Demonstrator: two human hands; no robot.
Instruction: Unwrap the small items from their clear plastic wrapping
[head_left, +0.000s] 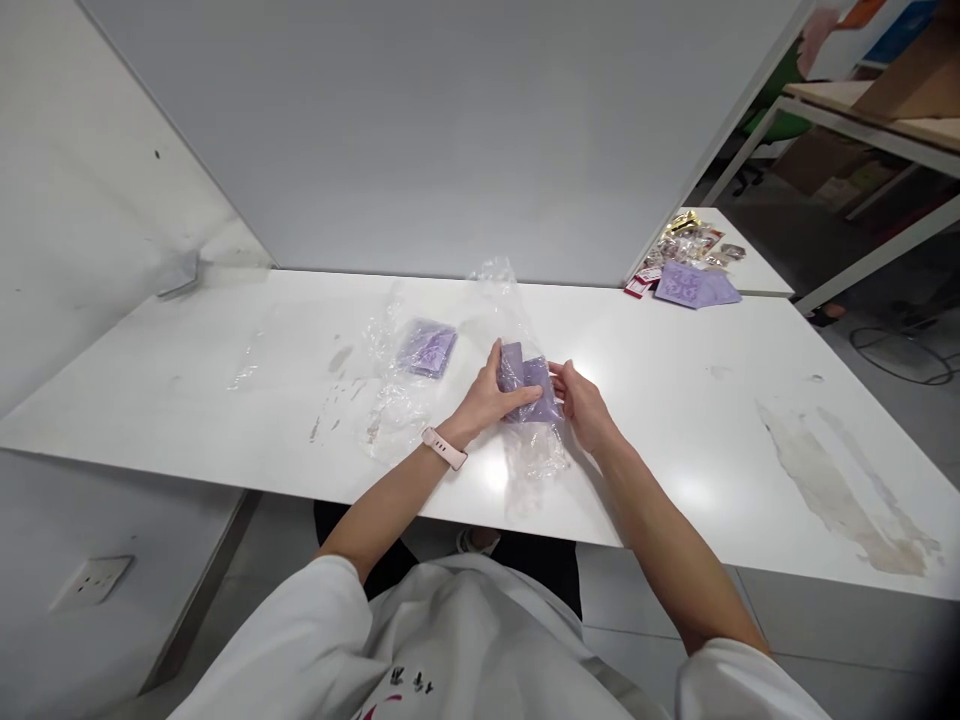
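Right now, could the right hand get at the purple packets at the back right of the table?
Probably yes: only tabletop shows between the right hand and those purple packets, though that hand would first turn from the packet in the left hand.

Wears a white shirt [480,640] with short sleeves [304,615], dark characters [410,680] and a reddish curve [384,706] printed on the front; black trousers [544,565], light footwear [480,545], and a pale pink slotted wristband [445,449] on the left.

The white table [675,390] bears a plastic-wrapped purple packet [429,348] and, at back right, purple pouches [686,285].
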